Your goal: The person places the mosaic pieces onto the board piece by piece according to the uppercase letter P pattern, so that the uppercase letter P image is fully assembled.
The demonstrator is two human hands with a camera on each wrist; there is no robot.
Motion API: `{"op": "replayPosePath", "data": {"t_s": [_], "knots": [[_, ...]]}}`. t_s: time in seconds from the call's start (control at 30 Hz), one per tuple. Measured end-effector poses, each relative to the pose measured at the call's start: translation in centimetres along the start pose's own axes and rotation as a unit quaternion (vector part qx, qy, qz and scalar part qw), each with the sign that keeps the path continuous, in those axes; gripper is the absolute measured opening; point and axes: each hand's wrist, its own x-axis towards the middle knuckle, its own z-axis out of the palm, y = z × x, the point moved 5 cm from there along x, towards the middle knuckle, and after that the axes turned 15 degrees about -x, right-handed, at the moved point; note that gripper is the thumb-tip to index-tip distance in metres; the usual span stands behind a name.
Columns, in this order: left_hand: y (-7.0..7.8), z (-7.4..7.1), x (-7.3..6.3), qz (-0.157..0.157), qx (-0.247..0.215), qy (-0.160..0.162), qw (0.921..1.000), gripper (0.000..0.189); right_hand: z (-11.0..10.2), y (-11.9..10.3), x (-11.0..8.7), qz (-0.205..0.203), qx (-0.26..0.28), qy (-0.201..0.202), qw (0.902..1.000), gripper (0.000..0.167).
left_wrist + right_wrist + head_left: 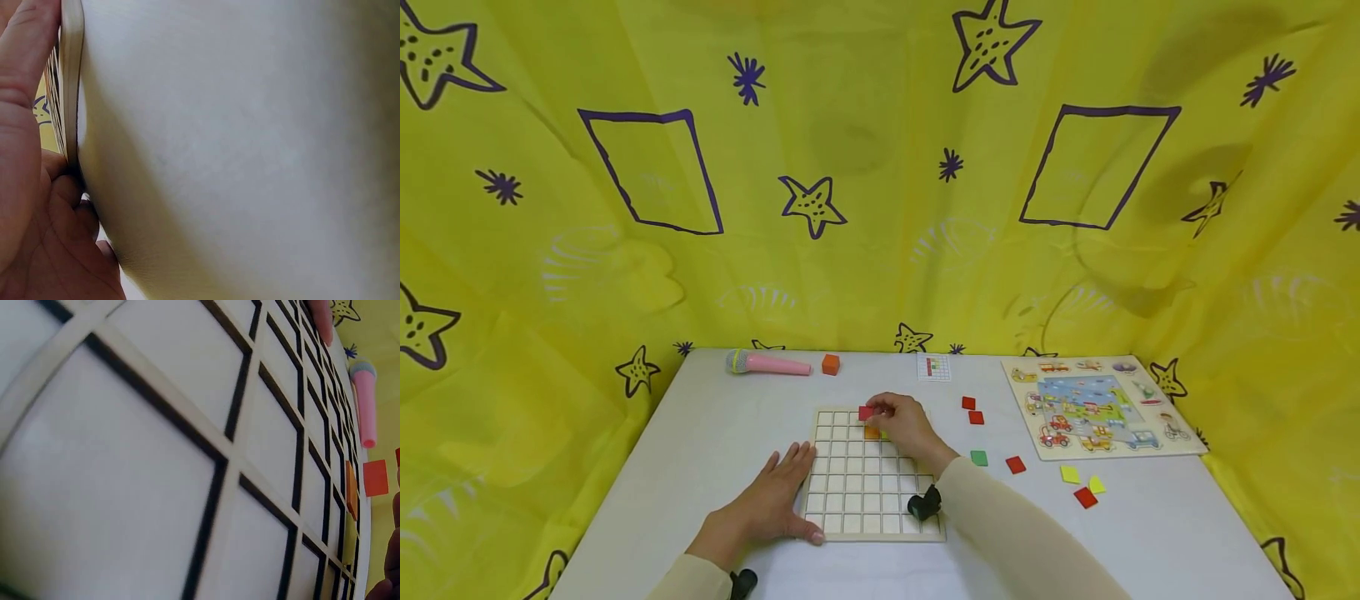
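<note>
Pinching red tile (866, 413); board (853, 484) holds orange (871, 433).

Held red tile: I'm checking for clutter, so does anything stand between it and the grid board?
Nothing visible does: the right hand holds the red tile at the far edge of the grid board.

Left grip (775, 493) splayed wide, right grip (907, 427) farther forward in a pinch.

Gridded board (232, 456), pink microphone (366, 406) beyond
</note>
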Motion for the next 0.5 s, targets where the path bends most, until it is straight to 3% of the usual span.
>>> {"op": "replayPosePath", "data": {"t_s": [0.5], "knots": [[0.2, -0.1, -0.3, 0.014, -0.005, 0.000, 0.9999, 0.138, 1.9, -0.3, 0.0, -0.017, -0.064, -0.003, 0.9978, 0.019]]}}
